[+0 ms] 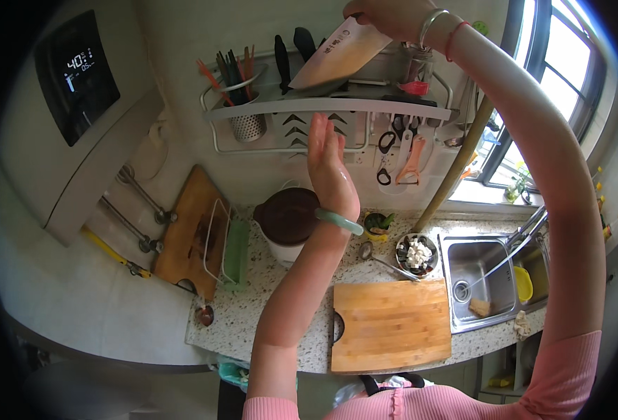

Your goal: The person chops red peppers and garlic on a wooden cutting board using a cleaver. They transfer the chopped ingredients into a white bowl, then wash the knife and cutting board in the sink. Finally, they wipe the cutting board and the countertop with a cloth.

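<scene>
A broad-bladed steel knife (pixel 340 54) is gripped by the right hand (pixel 382 17), well beyond the thick, pale bamboo cutting board (pixel 393 325) and above the whitish metal wall rack (pixel 386 106). The knife's blade is tilted, its tip pointed down and left; its handle is hidden. The left hand (pixel 335 175) is held up empty, fingers straight and together, between the cutting board and the rack; whether the rack is touched by it cannot be told.

On the rack, high beyond the cutting board, a perforated metal cylinder (pixel 248 127) is filled with red and dark sticks, and black-handled scissors (pixel 387 143) and an orange peeler (pixel 414 157) are hung. Beyond the cutting board's left corner, a round white pot with a dark brown lid (pixel 288 217) is partly covered by the left arm. Just past its far right edge are set a round bowl of white chunks and dark pieces (pixel 419 252) and a long metal spoon (pixel 386 262). A darker wooden board (pixel 183 238) is leaned well to its left.

The cutting board is laid on a speckled stone counter (pixel 309 343). To its right, a stainless-steel sink (pixel 491 280) is fitted; beyond that, daylight is let in by a dark-framed window (pixel 560 77).
</scene>
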`<state>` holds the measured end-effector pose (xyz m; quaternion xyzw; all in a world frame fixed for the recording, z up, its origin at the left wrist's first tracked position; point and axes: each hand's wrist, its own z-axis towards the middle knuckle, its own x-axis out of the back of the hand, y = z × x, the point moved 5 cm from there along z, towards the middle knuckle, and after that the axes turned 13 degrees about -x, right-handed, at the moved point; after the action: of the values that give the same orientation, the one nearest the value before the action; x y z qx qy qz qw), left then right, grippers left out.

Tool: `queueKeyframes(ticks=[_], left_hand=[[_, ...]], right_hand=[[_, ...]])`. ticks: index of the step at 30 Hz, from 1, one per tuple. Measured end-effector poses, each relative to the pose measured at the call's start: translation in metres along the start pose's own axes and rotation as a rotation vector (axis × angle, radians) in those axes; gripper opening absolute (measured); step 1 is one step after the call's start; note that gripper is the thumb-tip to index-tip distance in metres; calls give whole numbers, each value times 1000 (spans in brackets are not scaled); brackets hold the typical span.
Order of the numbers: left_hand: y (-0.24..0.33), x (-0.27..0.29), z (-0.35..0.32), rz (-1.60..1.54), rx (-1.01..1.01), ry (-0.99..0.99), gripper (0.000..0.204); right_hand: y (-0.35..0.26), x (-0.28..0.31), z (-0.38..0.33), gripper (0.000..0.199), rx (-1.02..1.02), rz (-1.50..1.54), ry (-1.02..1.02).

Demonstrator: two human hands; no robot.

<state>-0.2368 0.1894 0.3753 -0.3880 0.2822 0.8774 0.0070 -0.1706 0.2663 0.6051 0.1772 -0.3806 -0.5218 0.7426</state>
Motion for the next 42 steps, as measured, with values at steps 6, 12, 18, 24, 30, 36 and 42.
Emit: queueKeyframes(ticks=[6, 12, 18, 24, 30, 36, 42], left_hand=[[1, 16, 16, 13, -17, 8, 60], [-16, 29, 0, -21, 60, 20, 61], [-24, 67, -20, 50, 123, 33, 56], [-36, 90, -48, 41, 207, 76, 56], [-42, 112, -71, 41, 285, 108, 59], [-49, 126, -94, 63, 339, 186, 52], [-61, 163, -151, 187, 456, 153, 48]], right_hand=[[-22, -29, 25, 8, -9, 21, -21], [-20, -38, 41, 9, 11, 7, -13], [-29, -36, 38, 11, 190, 92, 41], [-93, -56, 39, 12, 204, 25, -93], [-143, -82, 26, 17, 217, -60, -73], [-162, -100, 15, 22, 237, -3, -73], [-159, -90, 3, 22, 213, 23, -14]])
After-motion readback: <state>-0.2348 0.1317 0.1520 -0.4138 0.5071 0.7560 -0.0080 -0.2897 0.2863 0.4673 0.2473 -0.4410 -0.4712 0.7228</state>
